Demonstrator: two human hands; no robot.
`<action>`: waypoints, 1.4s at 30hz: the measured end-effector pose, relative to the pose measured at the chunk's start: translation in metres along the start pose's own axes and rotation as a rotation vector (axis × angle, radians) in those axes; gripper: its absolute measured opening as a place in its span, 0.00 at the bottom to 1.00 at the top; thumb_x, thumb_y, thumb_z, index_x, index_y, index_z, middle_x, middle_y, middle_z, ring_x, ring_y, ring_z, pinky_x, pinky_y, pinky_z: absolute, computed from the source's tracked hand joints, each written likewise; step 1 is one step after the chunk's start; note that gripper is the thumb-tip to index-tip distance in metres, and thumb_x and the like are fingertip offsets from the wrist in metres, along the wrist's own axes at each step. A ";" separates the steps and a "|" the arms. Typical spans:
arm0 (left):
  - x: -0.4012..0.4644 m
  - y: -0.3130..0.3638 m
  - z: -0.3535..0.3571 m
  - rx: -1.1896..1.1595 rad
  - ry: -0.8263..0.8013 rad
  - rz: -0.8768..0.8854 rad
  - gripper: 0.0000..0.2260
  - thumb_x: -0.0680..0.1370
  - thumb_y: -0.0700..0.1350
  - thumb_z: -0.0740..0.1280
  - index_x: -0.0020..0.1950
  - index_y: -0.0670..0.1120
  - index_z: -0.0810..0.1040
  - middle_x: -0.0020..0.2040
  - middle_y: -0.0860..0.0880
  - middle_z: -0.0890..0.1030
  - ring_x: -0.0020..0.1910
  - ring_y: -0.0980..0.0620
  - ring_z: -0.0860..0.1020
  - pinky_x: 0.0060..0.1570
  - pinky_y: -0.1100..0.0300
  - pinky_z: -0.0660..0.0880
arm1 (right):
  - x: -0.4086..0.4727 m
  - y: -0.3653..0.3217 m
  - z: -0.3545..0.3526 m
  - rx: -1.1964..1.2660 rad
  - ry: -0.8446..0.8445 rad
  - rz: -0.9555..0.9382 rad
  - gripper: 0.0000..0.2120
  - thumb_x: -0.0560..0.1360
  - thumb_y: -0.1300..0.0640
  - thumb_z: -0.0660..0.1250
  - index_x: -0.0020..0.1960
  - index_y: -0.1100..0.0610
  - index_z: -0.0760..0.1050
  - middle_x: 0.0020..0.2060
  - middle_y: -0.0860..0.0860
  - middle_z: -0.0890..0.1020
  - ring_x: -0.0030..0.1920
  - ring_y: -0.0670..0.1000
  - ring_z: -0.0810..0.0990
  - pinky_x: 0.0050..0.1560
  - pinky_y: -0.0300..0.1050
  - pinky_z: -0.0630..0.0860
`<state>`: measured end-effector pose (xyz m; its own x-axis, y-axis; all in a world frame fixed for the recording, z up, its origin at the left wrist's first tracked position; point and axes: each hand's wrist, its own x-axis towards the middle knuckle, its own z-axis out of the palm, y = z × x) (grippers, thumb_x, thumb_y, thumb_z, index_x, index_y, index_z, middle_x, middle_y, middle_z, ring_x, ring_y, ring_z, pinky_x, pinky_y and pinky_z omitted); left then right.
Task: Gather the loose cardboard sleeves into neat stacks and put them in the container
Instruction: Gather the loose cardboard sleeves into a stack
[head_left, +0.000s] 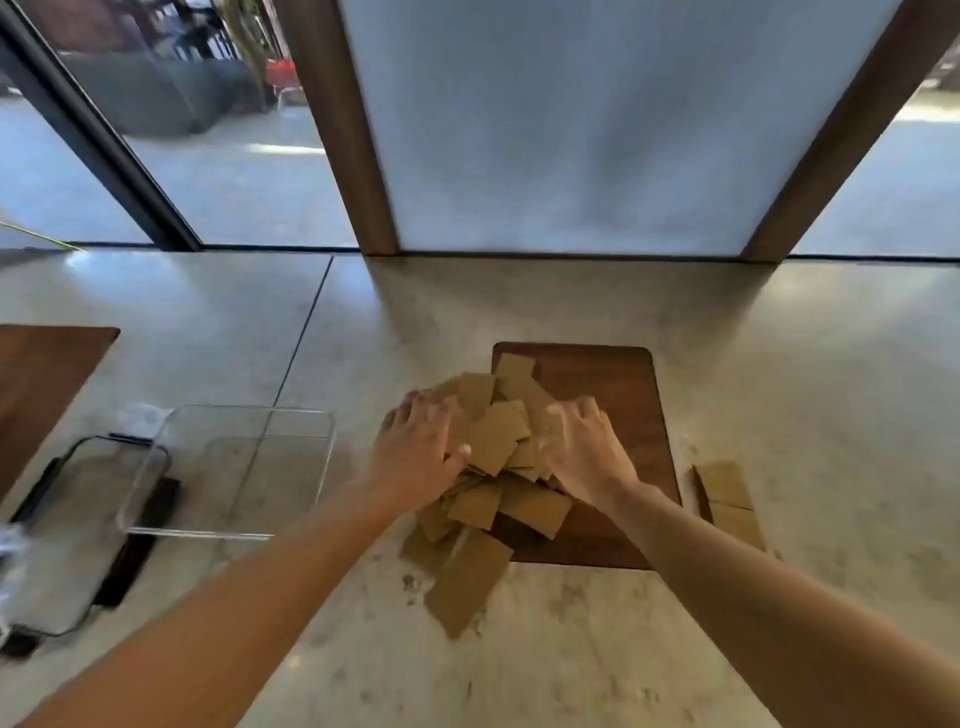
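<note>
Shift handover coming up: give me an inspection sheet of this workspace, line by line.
Surface: pale speckled stone counter; a dark wooden board lies on it.
Job's things: loose pile of cardboard sleeves spread over the board's left part and spilling onto the counter; a small aligned stack lies right of the board; clear container to the left, no sleeves in it.
Clutter: clear lid with dark edging beside the container.
Hands: left hand and right hand both rest on the pile, fingers spread; blurred.
Cables: nothing seen.
Surroundings: frosted panel between wooden posts; glass panes either side.
</note>
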<state>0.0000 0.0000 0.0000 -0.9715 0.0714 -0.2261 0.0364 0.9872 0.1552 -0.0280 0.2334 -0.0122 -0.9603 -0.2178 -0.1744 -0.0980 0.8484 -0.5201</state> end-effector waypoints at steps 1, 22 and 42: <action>0.003 -0.003 0.010 -0.008 -0.044 -0.009 0.33 0.83 0.61 0.57 0.83 0.47 0.52 0.84 0.39 0.57 0.82 0.38 0.54 0.79 0.42 0.56 | 0.003 0.001 0.008 -0.010 -0.017 0.020 0.25 0.81 0.52 0.69 0.75 0.54 0.69 0.71 0.55 0.71 0.70 0.57 0.72 0.67 0.50 0.73; 0.028 -0.047 0.059 -0.868 -0.010 -0.209 0.11 0.82 0.58 0.61 0.49 0.54 0.79 0.48 0.53 0.80 0.48 0.53 0.79 0.48 0.58 0.75 | 0.046 -0.042 0.073 0.617 0.026 0.327 0.14 0.84 0.48 0.65 0.52 0.60 0.75 0.41 0.55 0.80 0.41 0.50 0.77 0.39 0.44 0.72; 0.036 0.022 0.061 -1.588 -0.336 -0.619 0.14 0.80 0.55 0.70 0.59 0.48 0.84 0.49 0.42 0.89 0.48 0.42 0.87 0.41 0.48 0.84 | 0.012 -0.028 0.070 0.759 -0.114 0.374 0.22 0.86 0.49 0.62 0.42 0.62 0.81 0.33 0.53 0.82 0.35 0.55 0.79 0.39 0.53 0.78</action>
<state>-0.0197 0.0331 -0.0635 -0.6572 -0.0043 -0.7537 -0.7383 -0.1976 0.6449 -0.0184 0.1738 -0.0579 -0.8585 -0.0693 -0.5082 0.4610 0.3300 -0.8238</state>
